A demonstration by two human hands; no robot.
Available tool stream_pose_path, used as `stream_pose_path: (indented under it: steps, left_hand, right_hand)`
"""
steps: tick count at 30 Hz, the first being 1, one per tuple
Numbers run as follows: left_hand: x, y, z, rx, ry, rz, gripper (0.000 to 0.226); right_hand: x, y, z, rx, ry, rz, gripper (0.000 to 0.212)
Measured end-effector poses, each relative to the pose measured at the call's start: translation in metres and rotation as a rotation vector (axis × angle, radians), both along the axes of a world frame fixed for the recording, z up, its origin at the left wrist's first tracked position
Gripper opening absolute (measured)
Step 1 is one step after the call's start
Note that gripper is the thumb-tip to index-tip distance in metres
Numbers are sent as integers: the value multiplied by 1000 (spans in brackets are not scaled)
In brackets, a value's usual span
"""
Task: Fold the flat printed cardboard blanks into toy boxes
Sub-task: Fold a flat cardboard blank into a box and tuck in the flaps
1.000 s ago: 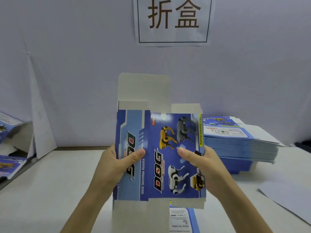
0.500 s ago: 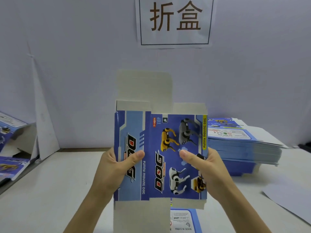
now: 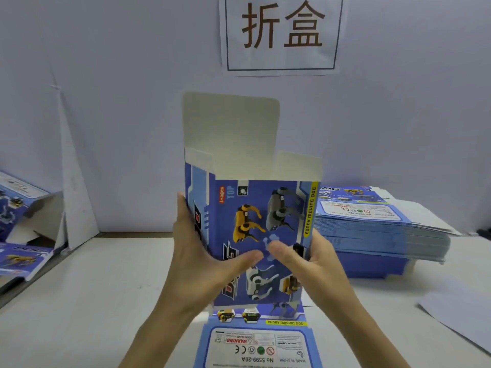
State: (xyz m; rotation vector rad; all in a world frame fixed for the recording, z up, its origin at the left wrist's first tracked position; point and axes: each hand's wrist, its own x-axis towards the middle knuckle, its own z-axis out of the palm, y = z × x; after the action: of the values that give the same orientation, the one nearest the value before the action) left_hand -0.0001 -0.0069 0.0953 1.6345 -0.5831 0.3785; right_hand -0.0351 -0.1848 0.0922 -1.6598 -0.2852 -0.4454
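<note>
I hold a blue printed toy box (image 3: 276,208) upright in front of me, opened into a tube shape, with robot dogs on its front panel. Its grey-white top flaps (image 3: 231,128) stand up open. My left hand (image 3: 202,251) grips the box's left side, thumb across the front panel. My right hand (image 3: 305,258) grips the right edge, thumb on the front near the left thumb. A bottom flap with a warning label (image 3: 257,346) hangs toward me. A tall stack of flat blanks (image 3: 377,229) lies on the table to the right.
Folded blue boxes (image 3: 18,224) lie at the far left beside a white leaning card (image 3: 77,195). A white sheet (image 3: 462,314) rests at the right front of the pale table (image 3: 93,301). A paper sign (image 3: 281,33) hangs on the wall behind.
The flat blank has been pushed open into a box shape; the left side panel turned away. My thumbs moved closer together and the bottom label flap swung into view.
</note>
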Motion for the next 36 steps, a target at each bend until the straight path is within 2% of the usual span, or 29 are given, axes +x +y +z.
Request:
stream_pose_path:
  steps: [2, 4, 5, 7, 10, 11, 15, 19, 23, 25, 27, 28, 31, 33, 36]
  left_hand:
    - [2, 4, -1, 24, -73, -106, 110]
    - [2, 10, 1, 92, -176, -166, 99]
    - [1, 13, 2, 149, -230, -167, 98]
    - [0, 14, 2, 259, -322, -136, 98]
    - [0, 11, -3, 287, -336, -165, 95]
    - [1, 9, -5, 281, -333, -175, 92]
    - [3, 8, -12, 253, -304, -178, 83]
    - [2, 9, -9, 258, -326, -136, 89]
    - [1, 8, -7, 286, -367, -101, 93]
    - [0, 8, -8, 324, -408, -89, 90]
    - [1, 11, -7, 399, -481, -50, 89]
    - [2, 12, -6, 440, -520, -25, 91]
    - [6, 17, -1, 506, -599, 33, 94]
    - [10, 21, 1, 506, -592, 44, 94]
    - [12, 29, 2, 477, -498, 2, 91]
  right_hand:
    - [2, -6, 6, 98, 115, 66, 43]
    - [-2, -15, 10, 434, 130, 250, 67]
    - [-4, -17, 13, 624, 115, 345, 70]
    - [-6, -27, 12, 875, 111, 517, 60]
    - [-6, -34, 15, 914, 112, 425, 34]
    - [-7, -34, 16, 927, 131, 413, 32]
    - [-5, -28, 12, 892, 237, 517, 59]
    - [-8, -29, 14, 878, 254, 560, 58]
    - [-9, -31, 15, 756, 222, 568, 50]
    - [-7, -28, 12, 673, 206, 502, 41]
    - [-3, -26, 7, 584, 221, 337, 15]
    - [-1, -25, 5, 522, 233, 246, 12]
    - [4, -29, 0, 317, 254, 62, 26]
    - [2, -30, 2, 179, 247, 94, 19]
    - [-4, -32, 8, 76, 300, 117, 36]
